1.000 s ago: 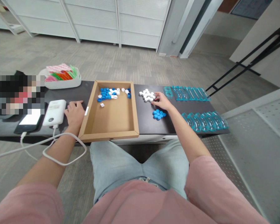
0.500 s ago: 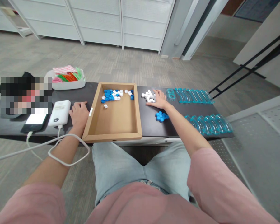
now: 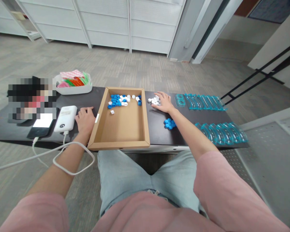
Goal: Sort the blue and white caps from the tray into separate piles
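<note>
My right hand (image 3: 163, 102) is spread over a cluster of white hexagonal pieces (image 3: 155, 101) on the dark table, its fingers curved around the cluster's far and right sides. Closer to me, a group of blue hexagonal pieces (image 3: 169, 123) lies partly behind my right forearm. My left hand (image 3: 85, 120) rests on the table with fingers apart, holding nothing, between the white power bank and the cardboard tray (image 3: 147, 129). Inside the tray, several blue and white pieces (image 3: 118, 100) are gathered at the far end, and one white piece (image 3: 112, 112) sits apart from them.
Clear teal plastic parts lie to the right in a far row (image 3: 204, 102) and a near row (image 3: 222, 133). On the left are a white power bank (image 3: 66, 119) with cables, a phone (image 3: 43, 122) and a white basket (image 3: 74, 90) of colourful strips.
My right hand has closed in slightly over the white pieces, which now sit more tightly bunched. My left hand stays in place on the table. The whole view has shifted a little.
</note>
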`<state>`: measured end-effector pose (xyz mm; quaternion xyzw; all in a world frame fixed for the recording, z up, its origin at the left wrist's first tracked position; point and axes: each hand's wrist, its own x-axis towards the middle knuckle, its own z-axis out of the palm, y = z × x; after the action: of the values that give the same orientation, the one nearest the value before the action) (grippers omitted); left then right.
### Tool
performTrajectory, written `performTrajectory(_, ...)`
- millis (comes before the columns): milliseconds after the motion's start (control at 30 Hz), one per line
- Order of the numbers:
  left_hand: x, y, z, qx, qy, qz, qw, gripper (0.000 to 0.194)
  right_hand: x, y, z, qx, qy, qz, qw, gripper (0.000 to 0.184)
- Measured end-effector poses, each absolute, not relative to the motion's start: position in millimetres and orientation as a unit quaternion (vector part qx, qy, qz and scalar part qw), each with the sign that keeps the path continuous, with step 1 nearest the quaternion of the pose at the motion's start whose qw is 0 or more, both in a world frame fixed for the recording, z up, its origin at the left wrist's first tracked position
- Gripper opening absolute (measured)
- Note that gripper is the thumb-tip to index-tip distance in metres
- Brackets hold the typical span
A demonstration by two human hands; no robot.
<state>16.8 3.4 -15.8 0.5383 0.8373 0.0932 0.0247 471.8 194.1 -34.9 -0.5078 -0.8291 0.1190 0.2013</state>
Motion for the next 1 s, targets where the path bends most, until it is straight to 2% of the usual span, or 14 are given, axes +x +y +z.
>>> performTrajectory(133,16.0,3.3,-17.1,0.538,0.837,0.094,0.024,0.062,433.3,181.0,-6.5,-0.487,-0.828,0.097,0.259,0.059)
performTrajectory(200,15.9,3.3,-16.6,0.538,0.837,0.093,0.026,0.062,398.1,175.9,10.6,-0.432,-0.866,0.098,0.234,0.045)
performTrajectory(267,16.5,3.1,-15.0,0.539,0.837,0.092,0.03,0.062,357.8,171.0,24.9,-0.371,-0.907,0.099,0.171,0.032)
performTrajectory(400,19.2,1.9,-10.9,0.541,0.836,0.091,0.034,0.063,288.9,159.9,35.0,-0.393,-0.916,0.07,0.034,0.028)
performTrajectory(500,19.5,1.7,-10.2,0.541,0.836,0.09,0.037,0.064,263.3,151.3,29.9,-0.415,-0.908,0.054,0.004,0.03)
performTrajectory(733,14.9,4.2,-13.4,0.537,0.838,0.091,0.043,0.067,267.8,135.5,32.8,-0.401,-0.912,0.078,0.046,0.018)
performTrajectory(867,16.7,3.7,-12.9,0.539,0.836,0.097,0.04,0.072,306.1,127.5,40.1,-0.381,-0.89,0.186,0.168,0.023)
performTrajectory(1000,18.3,3.8,-12.8,0.536,0.837,0.107,0.03,0.073,387.0,125.0,36.0,-0.396,-0.834,0.25,0.293,0.022)
